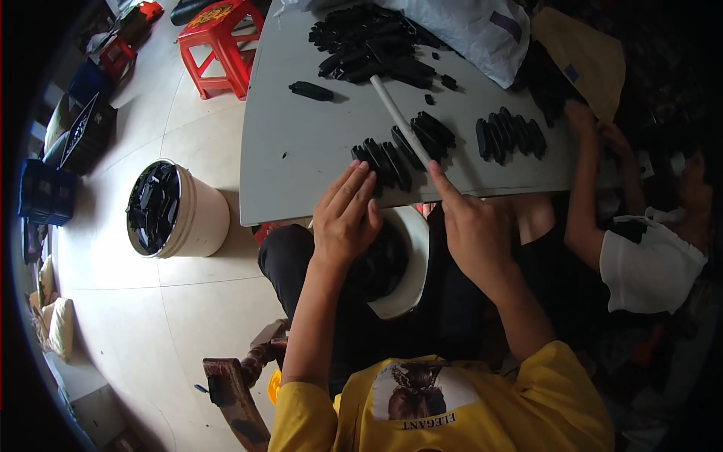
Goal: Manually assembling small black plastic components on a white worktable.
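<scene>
A white plastic bag [467, 26] lies at the far edge of the grey table [301, 135], toward its far right corner, crumpled and bulging, touching the heap of black parts beside it. A small purple rectangular label [506, 25] sits on the bag's upper face, tilted. Just to the right of the bag, at the table's far right corner, lies a tan paper bag [584, 53], flat and roughly oblong, with a small blue label [571, 73] near its lower left edge. No signs or screens are in view.
</scene>
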`<state>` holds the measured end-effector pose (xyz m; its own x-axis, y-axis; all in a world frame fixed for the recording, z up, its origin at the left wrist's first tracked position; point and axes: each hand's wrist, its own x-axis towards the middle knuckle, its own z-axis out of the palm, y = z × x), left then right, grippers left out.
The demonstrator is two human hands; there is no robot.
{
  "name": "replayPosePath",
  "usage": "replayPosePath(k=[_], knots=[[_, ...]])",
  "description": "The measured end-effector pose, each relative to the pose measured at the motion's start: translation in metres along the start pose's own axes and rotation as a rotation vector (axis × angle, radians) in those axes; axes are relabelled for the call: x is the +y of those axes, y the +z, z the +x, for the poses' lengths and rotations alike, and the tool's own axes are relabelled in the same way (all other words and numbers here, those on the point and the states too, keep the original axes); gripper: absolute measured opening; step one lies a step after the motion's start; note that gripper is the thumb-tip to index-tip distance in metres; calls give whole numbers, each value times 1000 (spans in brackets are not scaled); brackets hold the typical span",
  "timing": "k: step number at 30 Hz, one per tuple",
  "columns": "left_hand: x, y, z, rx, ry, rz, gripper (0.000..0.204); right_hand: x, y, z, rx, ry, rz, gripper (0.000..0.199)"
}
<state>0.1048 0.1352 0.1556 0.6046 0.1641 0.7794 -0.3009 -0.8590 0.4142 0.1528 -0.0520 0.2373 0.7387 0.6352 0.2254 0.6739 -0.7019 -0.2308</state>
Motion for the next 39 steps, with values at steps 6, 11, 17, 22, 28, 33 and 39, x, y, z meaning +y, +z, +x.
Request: replayPosePath(k=[6,11,17,22,28,33,39], knots=[[-5,2,-7,-23,5,11,26,-24,-20,1,77,11,115,57],[-4,4,-4,-48,10,-14,27,-21,11,5,-180,-2,-203,59],[-5,-1,-3,-13,18,-28,26,-15,-6,2,-99,-5,8,61],[-8,1,-6,35,26,-70,24,-28,-13,-2,102,-71,132,62],[-8,2,-6,49,25,-105,20,-18,6,-4,-148,-59,-108,59],[-3,-5,-4,-36,-136,-152,24,13,-18,-8,164,29,70,57],[2,7,38,-272,-143,116,43,78,-16,-39,20,267,-145,53]])
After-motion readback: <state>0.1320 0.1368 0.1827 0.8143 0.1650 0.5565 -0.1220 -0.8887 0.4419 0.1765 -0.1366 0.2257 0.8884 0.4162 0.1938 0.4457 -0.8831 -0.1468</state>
